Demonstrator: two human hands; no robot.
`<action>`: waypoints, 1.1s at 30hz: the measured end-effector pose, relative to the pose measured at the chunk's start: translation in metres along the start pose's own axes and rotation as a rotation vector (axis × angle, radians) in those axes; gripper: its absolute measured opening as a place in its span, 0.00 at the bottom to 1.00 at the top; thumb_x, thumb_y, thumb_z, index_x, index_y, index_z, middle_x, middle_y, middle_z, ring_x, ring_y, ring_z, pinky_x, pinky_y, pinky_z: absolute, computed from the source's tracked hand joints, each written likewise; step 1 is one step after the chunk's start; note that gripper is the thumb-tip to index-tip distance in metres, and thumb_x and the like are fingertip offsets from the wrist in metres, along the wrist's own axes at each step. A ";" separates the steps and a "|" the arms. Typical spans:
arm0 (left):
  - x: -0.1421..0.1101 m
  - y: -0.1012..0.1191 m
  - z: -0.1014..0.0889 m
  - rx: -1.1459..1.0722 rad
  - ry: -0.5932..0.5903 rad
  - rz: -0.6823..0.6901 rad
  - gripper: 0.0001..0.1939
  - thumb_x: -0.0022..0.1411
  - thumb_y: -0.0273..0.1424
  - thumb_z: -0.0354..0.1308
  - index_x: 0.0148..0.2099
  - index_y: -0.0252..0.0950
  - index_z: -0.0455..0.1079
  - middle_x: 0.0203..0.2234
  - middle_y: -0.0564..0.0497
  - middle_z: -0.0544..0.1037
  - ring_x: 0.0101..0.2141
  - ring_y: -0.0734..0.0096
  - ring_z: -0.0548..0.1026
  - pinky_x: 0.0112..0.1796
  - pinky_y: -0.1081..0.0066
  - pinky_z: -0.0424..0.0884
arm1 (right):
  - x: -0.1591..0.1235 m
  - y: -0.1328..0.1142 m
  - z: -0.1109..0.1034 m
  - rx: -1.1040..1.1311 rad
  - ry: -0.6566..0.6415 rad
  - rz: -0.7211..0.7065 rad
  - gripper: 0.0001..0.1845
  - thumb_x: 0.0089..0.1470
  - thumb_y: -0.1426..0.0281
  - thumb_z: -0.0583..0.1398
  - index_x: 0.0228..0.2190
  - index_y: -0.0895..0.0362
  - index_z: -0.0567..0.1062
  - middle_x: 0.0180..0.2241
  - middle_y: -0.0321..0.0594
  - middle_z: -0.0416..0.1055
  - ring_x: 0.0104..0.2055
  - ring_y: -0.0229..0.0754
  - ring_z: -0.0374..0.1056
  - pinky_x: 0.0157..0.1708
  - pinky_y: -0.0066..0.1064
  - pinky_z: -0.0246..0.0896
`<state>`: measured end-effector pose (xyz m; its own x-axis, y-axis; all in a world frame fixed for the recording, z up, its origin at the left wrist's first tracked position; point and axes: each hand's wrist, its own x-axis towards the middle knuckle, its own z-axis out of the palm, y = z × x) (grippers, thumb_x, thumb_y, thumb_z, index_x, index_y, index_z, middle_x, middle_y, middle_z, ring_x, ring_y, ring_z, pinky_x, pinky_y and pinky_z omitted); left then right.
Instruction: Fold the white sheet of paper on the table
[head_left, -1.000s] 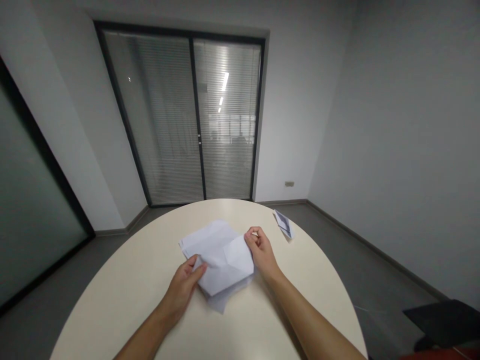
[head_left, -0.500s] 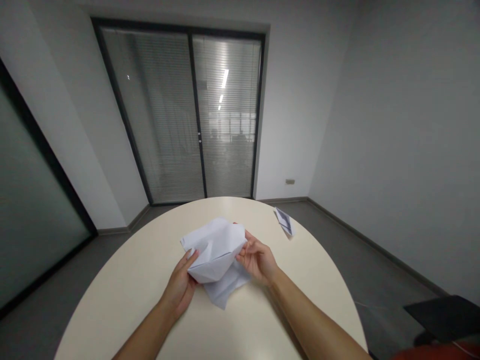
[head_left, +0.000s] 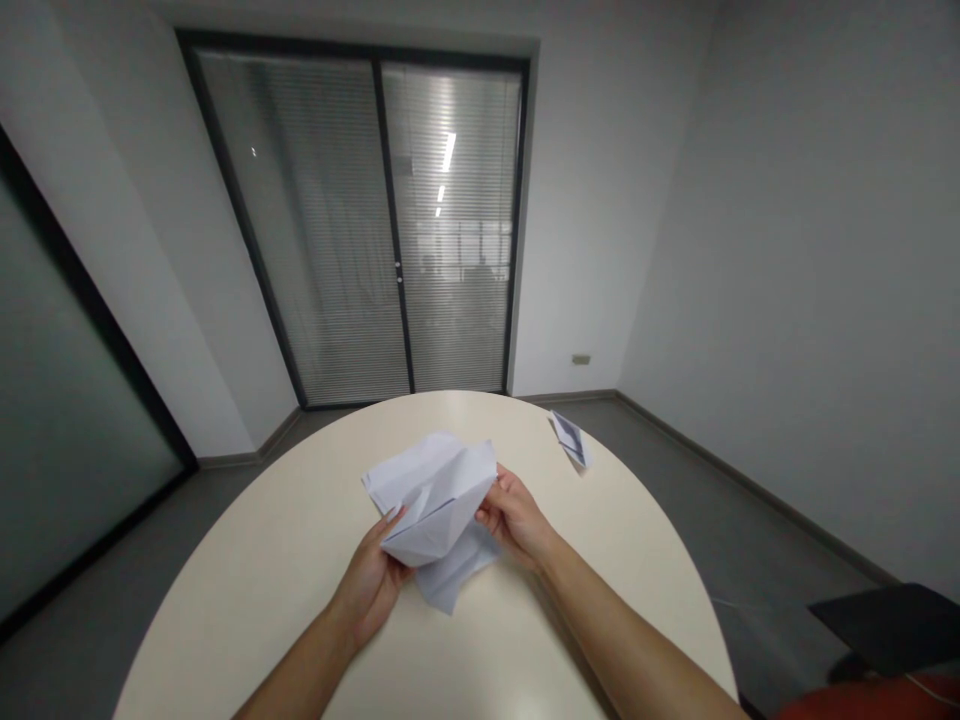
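A partly folded white paper sheet [head_left: 439, 495] is lifted above the round cream table [head_left: 247, 570] between both hands. My left hand [head_left: 369, 583] grips its lower left corner from below. My right hand [head_left: 512, 518] pinches its right edge, fingers curled onto the fold. More white sheets [head_left: 450, 580] lie flat on the table under the lifted one, partly hidden by it.
A small folded paper piece [head_left: 570, 440] lies near the table's far right edge. Glass doors with blinds [head_left: 375, 230] stand behind the table. A dark chair [head_left: 889, 625] is at the lower right, beside the table.
The top sheet has been lifted off the stack and folded upward into a raised shape. My right hand moved from above the paper to its right edge; my left hand slid under it.
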<state>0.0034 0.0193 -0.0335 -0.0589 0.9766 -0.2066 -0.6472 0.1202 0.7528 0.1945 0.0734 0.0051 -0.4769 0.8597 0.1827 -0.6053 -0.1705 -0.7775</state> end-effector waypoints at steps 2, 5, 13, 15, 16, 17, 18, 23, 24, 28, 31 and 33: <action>0.001 -0.001 -0.002 0.003 0.008 0.007 0.18 0.65 0.31 0.62 0.55 0.31 0.72 0.45 0.41 0.82 0.35 0.65 0.82 0.37 0.69 0.79 | 0.002 0.001 0.000 -0.024 0.030 -0.006 0.23 0.44 0.61 0.74 0.40 0.57 0.77 0.27 0.30 0.71 0.23 0.27 0.65 0.23 0.15 0.64; 0.002 -0.002 -0.005 0.010 0.012 0.025 0.18 0.66 0.31 0.61 0.56 0.31 0.72 0.45 0.40 0.82 0.35 0.63 0.82 0.36 0.69 0.79 | 0.005 0.005 -0.003 -0.079 0.072 -0.012 0.23 0.42 0.60 0.75 0.38 0.57 0.78 0.26 0.31 0.72 0.24 0.28 0.65 0.23 0.17 0.62; 0.001 0.004 0.001 -0.064 0.189 -0.045 0.16 0.63 0.24 0.59 0.53 0.28 0.73 0.37 0.41 0.84 0.29 0.63 0.81 0.28 0.70 0.78 | 0.016 0.019 -0.018 -0.309 0.183 -0.091 0.18 0.45 0.57 0.71 0.32 0.57 0.78 0.23 0.32 0.71 0.23 0.32 0.64 0.21 0.22 0.58; 0.001 0.006 0.002 -0.097 0.241 -0.086 0.15 0.62 0.21 0.57 0.51 0.27 0.73 0.32 0.43 0.84 0.25 0.66 0.80 0.25 0.72 0.77 | 0.018 0.019 -0.021 -0.318 0.218 -0.079 0.18 0.46 0.57 0.71 0.32 0.57 0.78 0.23 0.32 0.71 0.22 0.33 0.65 0.22 0.23 0.58; 0.001 0.007 0.002 -0.113 0.237 -0.082 0.15 0.62 0.20 0.57 0.51 0.27 0.73 0.29 0.45 0.83 0.24 0.66 0.80 0.25 0.72 0.77 | 0.019 0.020 -0.022 -0.310 0.228 -0.073 0.18 0.45 0.57 0.71 0.31 0.57 0.78 0.22 0.32 0.71 0.22 0.33 0.65 0.21 0.23 0.57; 0.002 0.007 0.002 -0.127 0.233 -0.079 0.17 0.61 0.19 0.56 0.52 0.27 0.73 0.28 0.45 0.83 0.24 0.65 0.80 0.25 0.72 0.77 | 0.020 0.020 -0.023 -0.294 0.230 -0.067 0.18 0.44 0.57 0.71 0.31 0.57 0.78 0.22 0.32 0.71 0.22 0.33 0.65 0.21 0.23 0.57; 0.002 0.008 0.002 -0.139 0.237 -0.079 0.18 0.61 0.19 0.56 0.54 0.27 0.72 0.28 0.46 0.83 0.25 0.64 0.80 0.26 0.72 0.78 | 0.021 0.019 -0.024 -0.275 0.228 -0.061 0.18 0.43 0.57 0.72 0.31 0.57 0.78 0.22 0.32 0.71 0.23 0.33 0.65 0.21 0.22 0.57; 0.006 0.004 -0.004 -0.170 0.291 -0.089 0.29 0.60 0.19 0.57 0.64 0.31 0.66 0.41 0.42 0.84 0.38 0.55 0.84 0.39 0.64 0.82 | 0.023 0.017 -0.023 -0.224 0.196 -0.046 0.19 0.40 0.59 0.73 0.30 0.58 0.77 0.22 0.32 0.72 0.22 0.32 0.63 0.21 0.22 0.57; 0.007 0.002 -0.007 -0.174 0.275 -0.080 0.30 0.60 0.20 0.57 0.65 0.32 0.66 0.43 0.42 0.84 0.41 0.54 0.83 0.41 0.63 0.82 | 0.023 0.017 -0.023 -0.226 0.192 -0.046 0.19 0.40 0.59 0.73 0.29 0.58 0.77 0.22 0.32 0.72 0.22 0.32 0.63 0.21 0.22 0.57; 0.012 -0.004 -0.018 -0.179 0.183 -0.064 0.28 0.61 0.22 0.59 0.64 0.34 0.68 0.47 0.41 0.82 0.45 0.53 0.82 0.45 0.60 0.81 | 0.021 0.016 -0.022 -0.241 0.179 -0.057 0.19 0.41 0.59 0.73 0.30 0.58 0.77 0.22 0.32 0.72 0.21 0.32 0.63 0.21 0.22 0.57; 0.013 -0.005 -0.020 -0.178 0.163 -0.078 0.27 0.62 0.23 0.60 0.64 0.34 0.68 0.47 0.41 0.82 0.47 0.52 0.81 0.47 0.60 0.80 | 0.018 0.017 -0.020 -0.242 0.166 -0.060 0.17 0.43 0.60 0.72 0.31 0.57 0.78 0.21 0.32 0.72 0.21 0.32 0.63 0.21 0.22 0.56; 0.012 -0.004 -0.018 -0.175 0.189 -0.097 0.28 0.61 0.23 0.60 0.64 0.33 0.68 0.46 0.41 0.83 0.47 0.51 0.81 0.46 0.59 0.81 | 0.016 0.017 -0.019 -0.241 0.160 -0.063 0.17 0.43 0.60 0.72 0.31 0.57 0.78 0.21 0.32 0.71 0.21 0.32 0.63 0.20 0.22 0.55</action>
<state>-0.0082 0.0270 -0.0501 -0.1207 0.9095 -0.3978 -0.7774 0.1627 0.6076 0.1883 0.0937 -0.0164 -0.3251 0.9333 0.1524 -0.4523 -0.0119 -0.8918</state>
